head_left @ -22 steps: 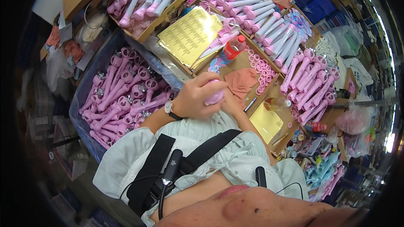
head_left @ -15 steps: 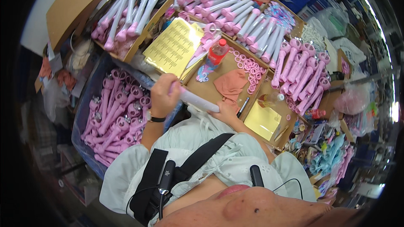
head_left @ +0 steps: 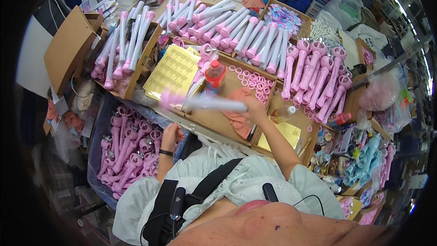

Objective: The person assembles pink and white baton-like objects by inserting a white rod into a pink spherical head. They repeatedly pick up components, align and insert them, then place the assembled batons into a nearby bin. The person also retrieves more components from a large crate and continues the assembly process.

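My right hand (head_left: 256, 109) grips the pale tube end of a toy wand (head_left: 218, 104). The wand lies nearly level across the box in front of me. Its pink head points left and is smeared by motion. Lower and to the left, my left hand (head_left: 171, 135) is empty, its fingers loosely curled and apart from the wand. Beside it stands a blue-lined bin (head_left: 98, 155) full of pink wands (head_left: 129, 143). Behind the held wand are a red-capped bottle (head_left: 215, 75) and an orange cloth (head_left: 237, 114).
Pale-tubed wands (head_left: 236, 29) are piled along the back, with more in a left carton (head_left: 136, 86). Pink wands (head_left: 314, 70) stand at right. Yellow printed sheets (head_left: 172, 73), pink rings (head_left: 257, 84), a yellow pad (head_left: 284, 135) and a lying clear bottle (head_left: 283, 114) fill the trays.
My left hand has let go of the wand's pink end and dropped down toward the bin. My right hand has lifted the wand up and to the right.
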Demonstrator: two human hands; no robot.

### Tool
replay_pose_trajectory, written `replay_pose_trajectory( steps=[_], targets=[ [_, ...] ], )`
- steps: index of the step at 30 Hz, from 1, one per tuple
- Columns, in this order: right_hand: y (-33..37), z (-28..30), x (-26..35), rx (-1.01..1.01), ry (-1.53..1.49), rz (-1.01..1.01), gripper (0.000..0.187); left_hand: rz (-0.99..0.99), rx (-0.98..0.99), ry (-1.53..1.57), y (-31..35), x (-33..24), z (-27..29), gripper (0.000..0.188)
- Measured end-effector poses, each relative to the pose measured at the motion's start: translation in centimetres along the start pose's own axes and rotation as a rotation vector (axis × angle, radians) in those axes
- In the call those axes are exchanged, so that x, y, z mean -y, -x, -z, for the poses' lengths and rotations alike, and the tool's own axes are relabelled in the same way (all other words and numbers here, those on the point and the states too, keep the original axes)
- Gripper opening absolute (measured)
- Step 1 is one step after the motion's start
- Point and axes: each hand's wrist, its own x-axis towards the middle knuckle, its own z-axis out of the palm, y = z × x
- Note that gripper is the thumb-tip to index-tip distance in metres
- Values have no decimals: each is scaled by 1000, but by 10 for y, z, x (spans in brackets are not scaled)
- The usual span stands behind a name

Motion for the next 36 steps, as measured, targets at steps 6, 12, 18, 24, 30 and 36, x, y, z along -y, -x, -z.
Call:
replay_pose_trajectory(
  steps=[6, 12, 18, 24, 30, 36],
  targets=[
    [-92, -44, -149, -353, -33, -790, 54, -205, -118, -457, 30, 33, -32, 19],
    [-143, -89, -287, -257, -572, -1174, 74, -335, -304, -1194, 88, 54, -23, 16],
    [-154, -121, -285, -408, 29, -1009, 65, -124, -274, -1193, 114, 94, -23, 21],
    [-89, -91, -210, -380, -375, -664, 45, -329, -171, -1220, 99, 102, -5, 19],
    [52, -111, -80, -100, -212, -374, 28, -242, -203, -1133, 124, 136, 28, 24],
    [156, -183, 94, 597, -719, -468, 18, -58, -437, -1054, 210, 197, 95, 28]
  ],
)
